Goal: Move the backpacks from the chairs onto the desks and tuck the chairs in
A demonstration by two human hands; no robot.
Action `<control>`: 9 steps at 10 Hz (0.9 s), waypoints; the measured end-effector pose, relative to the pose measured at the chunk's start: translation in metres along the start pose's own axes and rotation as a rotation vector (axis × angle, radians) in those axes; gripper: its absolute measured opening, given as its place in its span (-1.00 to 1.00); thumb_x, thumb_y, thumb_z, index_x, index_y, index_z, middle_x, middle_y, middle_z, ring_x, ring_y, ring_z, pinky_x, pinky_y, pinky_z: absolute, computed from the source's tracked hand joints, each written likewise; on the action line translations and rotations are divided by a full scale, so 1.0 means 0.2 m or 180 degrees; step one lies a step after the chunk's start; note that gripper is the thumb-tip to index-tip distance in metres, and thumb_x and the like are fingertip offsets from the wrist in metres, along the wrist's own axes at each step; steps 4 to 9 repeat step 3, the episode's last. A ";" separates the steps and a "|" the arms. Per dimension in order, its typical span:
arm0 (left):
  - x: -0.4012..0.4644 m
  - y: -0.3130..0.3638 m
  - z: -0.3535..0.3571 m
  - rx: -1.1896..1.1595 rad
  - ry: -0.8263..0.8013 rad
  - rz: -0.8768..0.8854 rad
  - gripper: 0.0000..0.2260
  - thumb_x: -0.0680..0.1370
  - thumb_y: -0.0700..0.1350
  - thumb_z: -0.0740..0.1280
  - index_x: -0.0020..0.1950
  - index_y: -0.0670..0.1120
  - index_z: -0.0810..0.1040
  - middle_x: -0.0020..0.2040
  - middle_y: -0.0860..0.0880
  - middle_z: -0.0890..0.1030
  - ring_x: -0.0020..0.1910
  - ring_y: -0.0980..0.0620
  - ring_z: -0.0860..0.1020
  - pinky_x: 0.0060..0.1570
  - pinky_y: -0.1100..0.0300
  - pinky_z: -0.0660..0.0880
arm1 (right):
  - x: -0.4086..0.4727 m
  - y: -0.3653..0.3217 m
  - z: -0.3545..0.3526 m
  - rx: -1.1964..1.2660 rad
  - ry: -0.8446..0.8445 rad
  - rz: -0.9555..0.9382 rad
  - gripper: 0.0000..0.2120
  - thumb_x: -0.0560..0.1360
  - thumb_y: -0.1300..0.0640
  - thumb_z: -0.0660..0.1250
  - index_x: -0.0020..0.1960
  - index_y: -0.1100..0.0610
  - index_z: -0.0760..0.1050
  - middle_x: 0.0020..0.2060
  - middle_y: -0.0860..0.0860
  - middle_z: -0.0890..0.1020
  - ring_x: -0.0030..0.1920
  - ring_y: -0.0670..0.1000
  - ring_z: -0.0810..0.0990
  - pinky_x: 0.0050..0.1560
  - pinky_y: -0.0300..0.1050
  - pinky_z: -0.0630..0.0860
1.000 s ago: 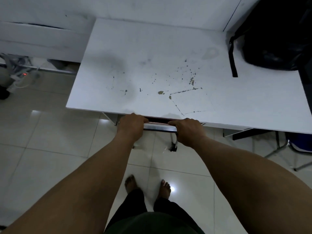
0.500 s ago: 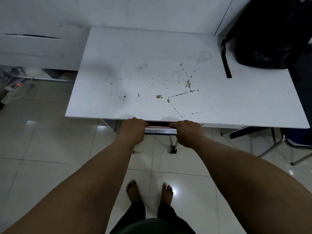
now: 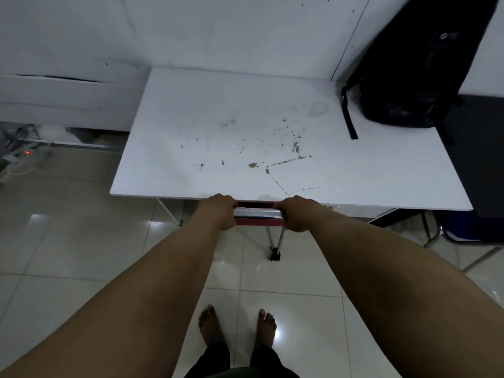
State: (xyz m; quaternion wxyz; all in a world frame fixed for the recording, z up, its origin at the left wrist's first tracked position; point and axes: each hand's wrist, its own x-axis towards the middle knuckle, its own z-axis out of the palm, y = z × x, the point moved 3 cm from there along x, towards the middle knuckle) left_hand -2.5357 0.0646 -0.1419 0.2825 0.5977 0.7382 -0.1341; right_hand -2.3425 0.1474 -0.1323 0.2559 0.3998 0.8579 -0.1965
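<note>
Glossy pale floor tiles (image 3: 81, 241) run under a white desk (image 3: 218, 126) with chipped paint, set against a white wall. At the desk's near edge, the left hand (image 3: 218, 214) and right hand (image 3: 298, 214) each curl around the chrome top rail of a red chair (image 3: 259, 217), most of which sits hidden beneath the desktop. A black backpack (image 3: 414, 66) stands on the desk's far right corner, leaning on the wall, 1 strap trailing across the surface. 2 bare feet (image 3: 237, 326) stand on the tiles.
</note>
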 end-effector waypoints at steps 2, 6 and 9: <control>-0.08 -0.02 -0.18 0.0190 -0.0185 -0.0151 -0.52 0.41 0.09 0.45 0.30 -0.01 0.54 0.20 -0.02 0.58 0.15 -0.06 0.56 0.07 0.07 0.53 | 0.00 -0.01 -0.17 -0.0342 -0.0350 0.0419 -0.62 0.26 0.00 0.51 0.06 0.02 0.61 -0.02 0.02 0.65 -0.06 0.08 0.64 0.00 -0.04 0.59; -0.10 -0.04 -0.35 0.0051 -0.0125 -0.0306 -0.47 0.47 0.15 0.39 0.39 -0.03 0.48 0.33 -0.03 0.50 0.29 -0.10 0.49 0.24 -0.03 0.47 | -0.01 0.00 -0.32 -0.0505 -0.0388 0.0627 -0.63 0.30 -0.11 0.53 0.02 0.06 0.62 0.09 -0.01 0.65 0.04 0.10 0.64 0.03 -0.03 0.58; -0.10 -0.04 -0.35 0.0051 -0.0125 -0.0306 -0.47 0.47 0.15 0.39 0.39 -0.03 0.48 0.33 -0.03 0.50 0.29 -0.10 0.49 0.24 -0.03 0.47 | -0.01 0.00 -0.32 -0.0505 -0.0388 0.0627 -0.63 0.30 -0.11 0.53 0.02 0.06 0.62 0.09 -0.01 0.65 0.04 0.10 0.64 0.03 -0.03 0.58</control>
